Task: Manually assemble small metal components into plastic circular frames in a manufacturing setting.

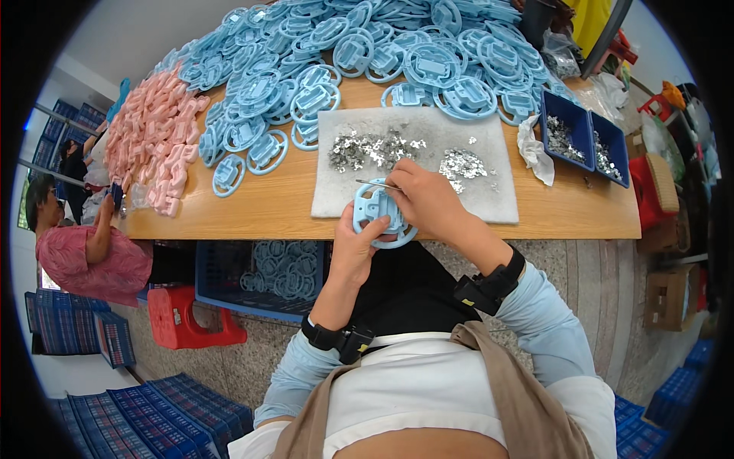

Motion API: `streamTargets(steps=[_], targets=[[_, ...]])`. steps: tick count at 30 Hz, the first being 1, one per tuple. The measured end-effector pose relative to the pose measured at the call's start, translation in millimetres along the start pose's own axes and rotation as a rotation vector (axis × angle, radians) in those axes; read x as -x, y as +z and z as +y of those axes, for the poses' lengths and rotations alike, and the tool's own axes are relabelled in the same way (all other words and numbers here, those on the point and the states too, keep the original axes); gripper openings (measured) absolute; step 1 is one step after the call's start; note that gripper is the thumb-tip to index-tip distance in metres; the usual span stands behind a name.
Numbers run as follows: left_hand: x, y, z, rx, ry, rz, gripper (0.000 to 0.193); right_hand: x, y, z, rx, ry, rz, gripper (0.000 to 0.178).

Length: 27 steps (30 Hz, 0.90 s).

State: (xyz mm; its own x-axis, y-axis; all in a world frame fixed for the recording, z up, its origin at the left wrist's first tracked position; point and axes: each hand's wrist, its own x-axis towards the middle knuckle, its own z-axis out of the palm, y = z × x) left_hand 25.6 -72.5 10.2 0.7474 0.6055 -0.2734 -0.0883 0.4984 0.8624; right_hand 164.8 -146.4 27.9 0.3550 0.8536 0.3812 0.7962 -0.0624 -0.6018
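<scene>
My left hand (357, 243) grips a light blue plastic toy steering wheel part (375, 206) by its near left side, at the table's front edge. Over its upper right, my right hand (419, 193) pinches thin metal tweezers (376, 184), their tip pointing left across the wheel's rim. Whether the tweezers hold a small piece cannot be made out. Just beyond both hands lies a white felt mat (428, 126). On it, small silvery metal pieces (367, 147) are scattered at the left, with a second little heap of metal pieces (462, 164) at the right.
Many blue wheel parts (260, 92) heap up at the back, beside pink plastic parts (153, 138) on the left. Two dark blue bins (567, 145) of metal pieces stand right of the mat. Below the table are a blue crate (222, 283) and red stool (180, 317); a person (92, 252) sits left.
</scene>
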Motion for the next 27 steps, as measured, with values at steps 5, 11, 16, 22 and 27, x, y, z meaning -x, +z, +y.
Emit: streamTargets(steps=[5, 11, 16, 22, 27], targets=[[0, -2, 0, 0.003, -0.032, -0.001, 0.046, -1, 2, 3, 0.070, -0.046, -0.007, 0.007], [-9, -8, -4, 0.119, -0.036, 0.051, 0.036, 9, 8, -5, 0.339, -0.249, -0.054, 0.022], [-9, -9, -7, 0.020, -0.042, 0.018, 0.032, 20, 2, -13, 0.370, -0.098, -0.244, 0.039], [-7, -12, -5, 0.185, 0.034, 0.050, 0.032, 32, -17, -17, 0.040, 0.172, -0.234, 0.045], [-7, -12, -7, 0.200, 0.043, 0.071, 0.031, 46, 8, -14, 0.131, 0.028, -0.061, 0.046]])
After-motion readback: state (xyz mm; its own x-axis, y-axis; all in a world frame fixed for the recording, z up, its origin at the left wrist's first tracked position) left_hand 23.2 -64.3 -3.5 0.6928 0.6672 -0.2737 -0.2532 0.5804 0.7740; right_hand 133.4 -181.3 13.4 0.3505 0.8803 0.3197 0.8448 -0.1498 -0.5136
